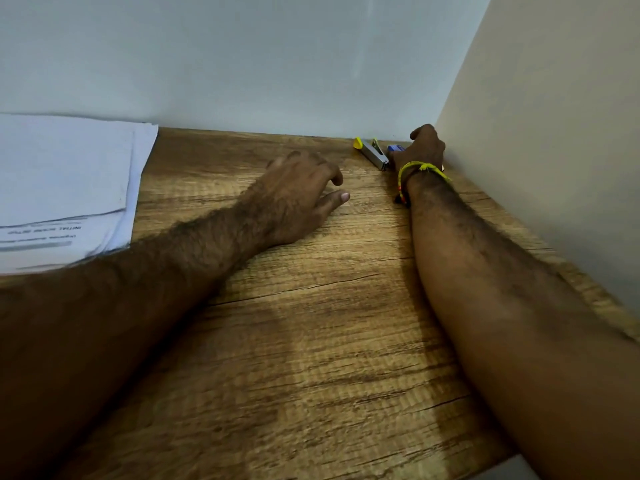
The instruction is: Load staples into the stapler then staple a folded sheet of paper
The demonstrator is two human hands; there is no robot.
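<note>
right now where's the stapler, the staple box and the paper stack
stapler (pixel 372 153), head view, on its grey metal body
staple box (pixel 395 147), head view, on the blue part showing beside the right hand
paper stack (pixel 65 174), head view, on the top sheet

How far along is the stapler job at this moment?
Nothing looks done. The stapler lies on the desk. In hand: the right hand reaches the blue staple box; grip unclear. Left hand rests open. Left: loading, then stapling paper from the stack.

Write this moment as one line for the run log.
stage: reaching | right hand: at small blue box, grip hidden | left hand: open, empty | stapler: untouched, far corner | papers: far left
</note>
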